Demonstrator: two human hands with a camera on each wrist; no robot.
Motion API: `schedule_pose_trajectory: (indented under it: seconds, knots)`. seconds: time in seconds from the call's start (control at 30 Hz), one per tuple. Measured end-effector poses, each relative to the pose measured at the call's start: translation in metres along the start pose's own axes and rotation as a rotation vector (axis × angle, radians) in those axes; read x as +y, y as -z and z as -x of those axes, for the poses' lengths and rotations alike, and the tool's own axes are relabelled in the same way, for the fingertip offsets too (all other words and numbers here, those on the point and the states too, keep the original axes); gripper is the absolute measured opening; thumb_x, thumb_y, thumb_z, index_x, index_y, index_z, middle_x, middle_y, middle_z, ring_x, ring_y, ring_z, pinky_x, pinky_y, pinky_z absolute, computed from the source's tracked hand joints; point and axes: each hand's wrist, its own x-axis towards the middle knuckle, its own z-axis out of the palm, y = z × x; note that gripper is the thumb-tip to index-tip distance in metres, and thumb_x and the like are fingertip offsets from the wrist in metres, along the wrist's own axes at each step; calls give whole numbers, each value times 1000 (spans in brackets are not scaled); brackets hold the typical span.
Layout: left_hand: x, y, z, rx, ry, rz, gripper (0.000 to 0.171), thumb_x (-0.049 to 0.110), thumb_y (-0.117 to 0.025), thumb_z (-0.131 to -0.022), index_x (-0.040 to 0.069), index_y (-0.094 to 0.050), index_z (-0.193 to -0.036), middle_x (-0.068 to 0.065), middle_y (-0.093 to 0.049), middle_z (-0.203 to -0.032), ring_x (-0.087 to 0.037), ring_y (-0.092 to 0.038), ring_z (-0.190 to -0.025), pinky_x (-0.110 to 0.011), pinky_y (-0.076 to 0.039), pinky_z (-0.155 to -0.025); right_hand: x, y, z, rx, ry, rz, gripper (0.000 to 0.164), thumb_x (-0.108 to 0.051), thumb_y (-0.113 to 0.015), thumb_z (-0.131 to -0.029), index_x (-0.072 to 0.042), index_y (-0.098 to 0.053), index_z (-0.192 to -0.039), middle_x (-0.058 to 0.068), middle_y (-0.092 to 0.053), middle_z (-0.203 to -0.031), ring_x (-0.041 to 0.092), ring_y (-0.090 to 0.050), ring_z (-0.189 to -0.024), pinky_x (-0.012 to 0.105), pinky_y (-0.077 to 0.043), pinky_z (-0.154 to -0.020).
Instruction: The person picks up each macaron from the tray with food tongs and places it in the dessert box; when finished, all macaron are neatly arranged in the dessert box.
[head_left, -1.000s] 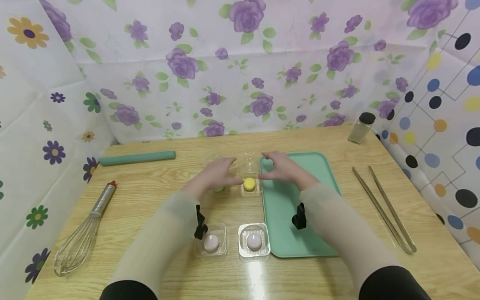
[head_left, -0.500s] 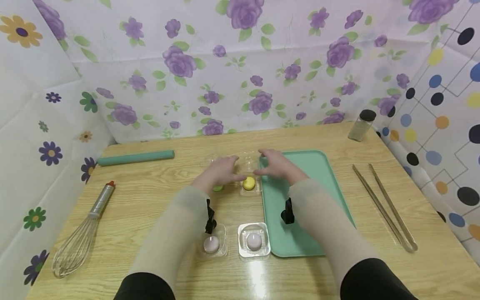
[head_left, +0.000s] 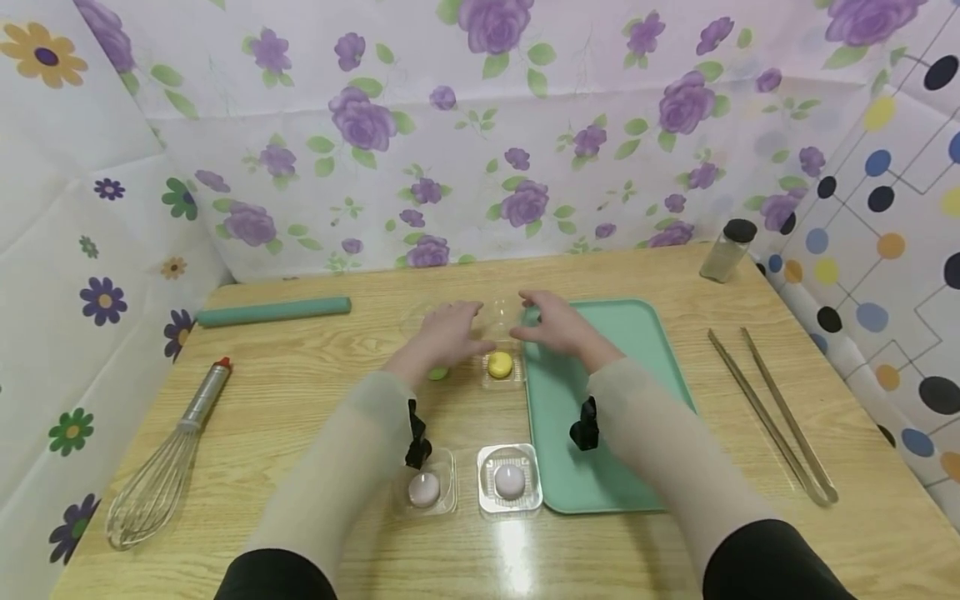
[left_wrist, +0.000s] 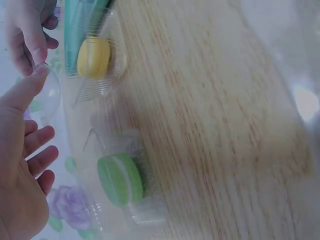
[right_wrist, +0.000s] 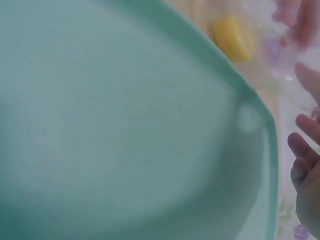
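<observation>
A yellow macaron [head_left: 500, 364] sits in the base of a clear plastic box [head_left: 502, 384] with its lid [head_left: 501, 313] tilted back. My left hand [head_left: 447, 332] and right hand [head_left: 557, 323] are on either side of that lid, thumbs and bent fingers at its edges. In the left wrist view both thumbs come close together at the lid's rim; exact finger contact is partly hidden. A green macaron [left_wrist: 120, 179] lies in another clear box under my left hand, mostly covered in the head view. Two pale macarons, left [head_left: 424, 489] and right [head_left: 510, 481], sit in boxes nearer me.
A green tray [head_left: 600, 492] lies under my right forearm, its left edge beside the boxes. Metal tongs [head_left: 776, 417] and a black-lidded jar [head_left: 726, 252] stand farther right. On the left are a whisk [head_left: 168, 458] and a green roll [head_left: 273, 312]. Patterned cloth walls enclose the table.
Both hands have moved slightly away from me, along the lid's sides. The yellow macaron and the other boxes stay where they were.
</observation>
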Motion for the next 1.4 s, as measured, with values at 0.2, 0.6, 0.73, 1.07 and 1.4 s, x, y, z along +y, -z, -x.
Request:
schedule_pose_trajectory:
  seconds: [0.2, 0.6, 0.73, 1.07, 1.4]
  knots:
    - [0, 9, 14, 62, -64, 58, 73, 42, -64, -86, 4, -35, -142, -13, -48, -133, -31, -42, -123, -49, -28, -104, -4, 5, 12, 7, 75, -19, 73, -38, -64, -87, -5, -33, -144, 14, -47, -134, 31, -52, -108, 44, -46, -87]
    - [10, 15, 59, 100, -153, 80, 58, 37, -66, -86, 3, -50, -130, -11, -55, -119, -29, -44, -115, -48, -32, -99, -19, 13, 56, -18, 207, -21, 63, -36, -66, -87, -7, -43, -139, 8, -53, -128, 25, -52, -101, 42, -45, -83]
    - [14, 14, 77, 113, -205, 89, 56, 34, -69, -84, 3, -51, -127, -11, -54, -120, -29, -44, -115, -47, -30, -101, -19, 15, 72, -23, 270, -12, 62, -35, -68, -85, -9, -47, -137, 7, -55, -125, 28, -55, -100, 45, -45, -84]
    - [10, 12, 90, 160, -237, 146, 63, 32, -72, -82, 4, -46, -131, -14, -46, -131, -31, -39, -124, -48, -30, -104, -22, 13, 88, 0, 365, 20, 53, -30, -72, -82, -6, -56, -126, 6, -59, -119, 19, -56, -94, 46, -47, -81]
    - [13, 11, 86, 153, -334, 47, 93, 40, -82, -67, 6, -37, -141, -15, -42, -139, -32, -35, -129, -52, -25, -106, -23, 11, 89, -19, 379, 32, 53, -31, -73, -81, -10, -56, -126, 2, -60, -119, 14, -56, -92, 35, -48, -71]
